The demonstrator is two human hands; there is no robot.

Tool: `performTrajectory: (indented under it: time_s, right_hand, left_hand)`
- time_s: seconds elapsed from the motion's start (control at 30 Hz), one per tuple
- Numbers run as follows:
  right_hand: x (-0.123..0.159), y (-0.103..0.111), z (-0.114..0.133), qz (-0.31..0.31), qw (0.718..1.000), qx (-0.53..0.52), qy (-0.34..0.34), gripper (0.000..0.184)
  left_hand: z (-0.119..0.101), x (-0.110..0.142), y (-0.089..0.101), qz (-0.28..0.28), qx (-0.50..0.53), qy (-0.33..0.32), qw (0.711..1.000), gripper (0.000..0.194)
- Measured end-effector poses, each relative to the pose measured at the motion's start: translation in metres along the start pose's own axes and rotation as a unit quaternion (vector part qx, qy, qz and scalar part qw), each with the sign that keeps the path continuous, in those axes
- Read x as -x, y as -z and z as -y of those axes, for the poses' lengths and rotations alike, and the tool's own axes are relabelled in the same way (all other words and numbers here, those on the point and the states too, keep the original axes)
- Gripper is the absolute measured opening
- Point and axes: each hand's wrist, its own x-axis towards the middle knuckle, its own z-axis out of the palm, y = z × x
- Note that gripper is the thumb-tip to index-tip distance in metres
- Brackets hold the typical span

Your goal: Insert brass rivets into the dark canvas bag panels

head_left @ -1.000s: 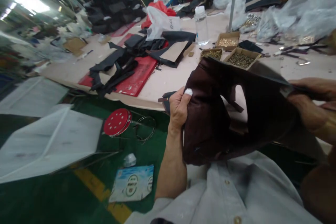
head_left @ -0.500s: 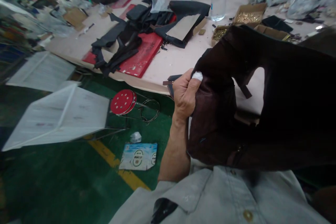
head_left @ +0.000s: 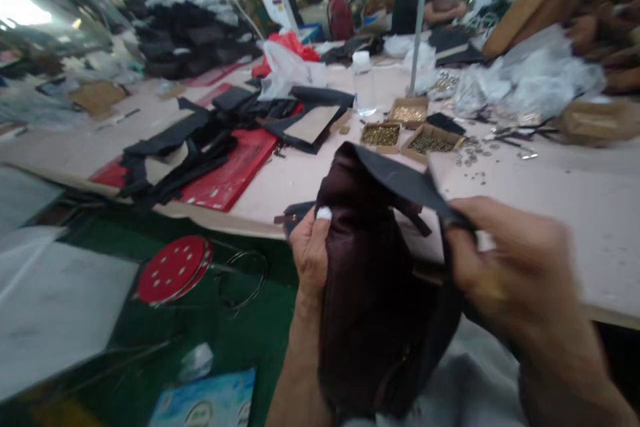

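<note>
A dark bag (head_left: pixel 367 307) with a shiny maroon inner face and a black outer panel hangs upright in front of my chest. My left hand (head_left: pixel 311 250) pinches its left edge, thumb on the near side, with something white over the thumb tip. On the opposite side my right hand (head_left: pixel 515 267), blurred by motion, grips the black rim. A narrow strap end (head_left: pixel 419 219) dangles across the gap between the two sides. Low on the inner face a short zip shows faintly. The bag's lower end runs out of view.
On the table (head_left: pixel 575 213) lie small boxes of metal fittings (head_left: pixel 380 135), loose rings and a clear bottle (head_left: pixel 364 87). Dark cut pieces cover a red board (head_left: pixel 240 173). A red stool (head_left: pixel 175 270) stands at the left on the green floor. Several people work behind.
My right hand has come into view, gripping the bag's right side. The bag has turned and now spreads less to the right. The view has tilted up, showing more of the table.
</note>
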Motion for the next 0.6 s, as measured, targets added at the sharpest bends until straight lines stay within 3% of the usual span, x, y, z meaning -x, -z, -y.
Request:
performTrajectory:
  time_s: [0.07,0.13,0.23,0.3,0.47,0.6]
  right_hand:
    - [-0.021,-0.039,0.025,-0.01,0.995,0.072,0.066,0.019]
    - [-0.039,-0.084,0.04,0.041,0.988,0.11,0.104,0.02]
    - [-0.051,-0.142,0.043,0.111,0.983,0.107,0.099,0.027]
    - [-0.05,-0.168,0.038,0.132,0.983,0.073,0.106,0.03]
    - [-0.038,-0.194,0.01,0.16,0.965,-0.033,0.205,0.038]
    - [-0.011,-0.182,-0.033,0.122,0.974,-0.074,0.176,0.038]
  left_hand:
    - [0.002,-0.01,0.0,-0.018,-0.004,0.03,0.999,0.034]
    - [0.005,-0.017,0.001,-0.029,0.008,0.058,0.998,0.041]
    - [0.012,-0.02,0.008,-0.026,0.051,0.087,0.995,0.057]
    - [0.019,-0.023,0.019,-0.012,0.059,0.088,0.994,0.061]
    - [0.058,-0.049,0.058,-0.03,-0.067,0.094,0.993,0.055]
    - [0.093,-0.065,0.08,-0.068,-0.019,0.172,0.983,0.044]
